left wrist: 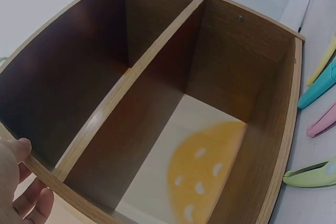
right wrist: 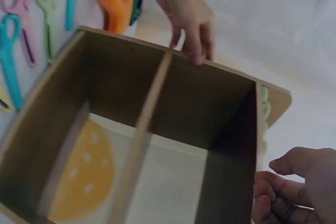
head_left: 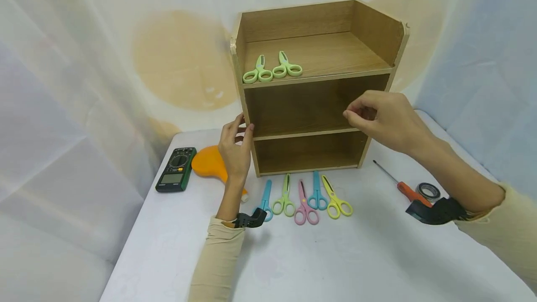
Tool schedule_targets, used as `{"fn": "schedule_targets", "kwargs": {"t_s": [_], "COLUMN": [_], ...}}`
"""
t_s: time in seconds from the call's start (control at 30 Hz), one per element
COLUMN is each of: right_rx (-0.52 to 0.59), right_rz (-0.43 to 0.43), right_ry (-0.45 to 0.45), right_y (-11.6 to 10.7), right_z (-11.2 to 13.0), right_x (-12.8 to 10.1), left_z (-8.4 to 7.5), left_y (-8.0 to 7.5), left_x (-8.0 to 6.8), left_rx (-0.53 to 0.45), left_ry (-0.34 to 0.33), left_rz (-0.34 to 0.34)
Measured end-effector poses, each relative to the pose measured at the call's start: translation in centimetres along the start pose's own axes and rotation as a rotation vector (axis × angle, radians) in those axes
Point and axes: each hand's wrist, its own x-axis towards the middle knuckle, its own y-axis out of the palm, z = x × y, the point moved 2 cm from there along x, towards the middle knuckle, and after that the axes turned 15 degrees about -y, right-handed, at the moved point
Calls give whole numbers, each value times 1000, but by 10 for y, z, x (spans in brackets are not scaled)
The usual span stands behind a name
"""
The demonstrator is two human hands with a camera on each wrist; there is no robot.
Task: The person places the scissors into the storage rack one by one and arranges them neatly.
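The left hand (head_left: pixel 236 148) pinches the shelf unit's (head_left: pixel 319 55) left edge; even pressure should prevent tipping. The right hand (head_left: pixel 388 119), curled, apparently empty, should clear the front edges.

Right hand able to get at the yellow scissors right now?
Likely yes: the right hand looks empty, and the yellow scissors lie uncovered on the white table in front of the wooden shelf.
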Motion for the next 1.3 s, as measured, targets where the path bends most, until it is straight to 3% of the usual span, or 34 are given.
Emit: {"fn": "schedule_targets", "kwargs": {"t_s": [0.43, 0.67, 1.03, 1.3], "right_rx": [63, 127, 181, 141], "right_rz": [69, 147, 299, 408], "right_ry": [-10, 69, 186, 253], "right_y": [54, 88, 126, 149], "right_z": [-7, -13, -23, -29], "right_x": [-71, -101, -134, -147], "left_z": [0, -1, -1, -2], "left_y": [-1, -2, -2, -2], "left_x": [2, 2, 3, 1], "left_rx": [3, 6, -1, 15], "left_ry": [-3, -15, -23, -32], "left_rz": [3, 4, 8, 9]}}
